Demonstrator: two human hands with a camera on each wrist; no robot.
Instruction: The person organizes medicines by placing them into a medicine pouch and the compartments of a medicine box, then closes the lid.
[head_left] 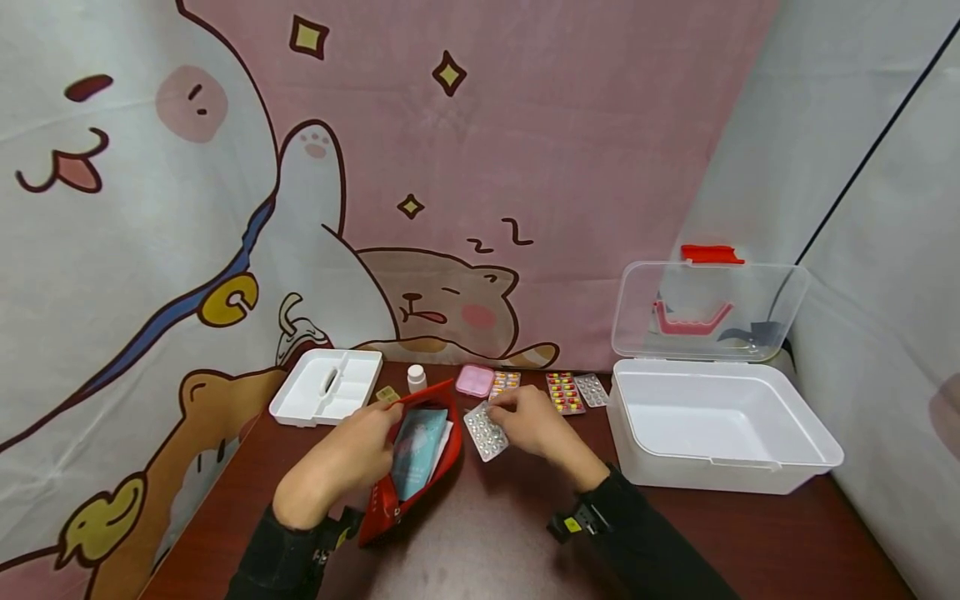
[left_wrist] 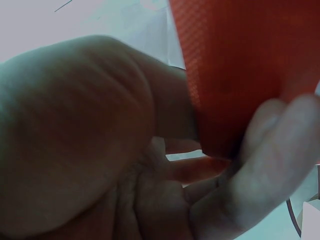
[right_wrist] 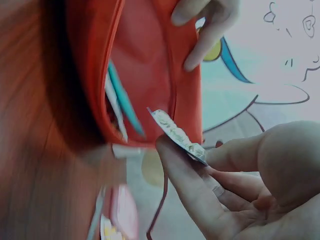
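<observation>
A red zip pouch point(head_left: 384, 507) stands tilted on the table with its mouth spread wide. My left hand point(head_left: 348, 454) grips the pouch's left edge, and in the left wrist view the red fabric point(left_wrist: 250, 60) lies between thumb and fingers. Inside the pouch sit a light blue packet point(head_left: 418, 450) and something white beside it. Just right of the pouch, my right hand point(head_left: 536, 423) pinches a silver blister pack point(head_left: 484, 435) by its edge. In the right wrist view that pack point(right_wrist: 176, 132) overlaps the pouch's opening, held between thumb and fingertips.
Along the back are a white bottle point(head_left: 416, 379), a pink case point(head_left: 475, 381), a yellow-pilled blister pack point(head_left: 505, 382), a red-and-yellow one point(head_left: 564, 394) and a silver one point(head_left: 592, 390). A white compartment tray point(head_left: 321, 387) lies left; a white box point(head_left: 720, 475) with raised clear lid stands right.
</observation>
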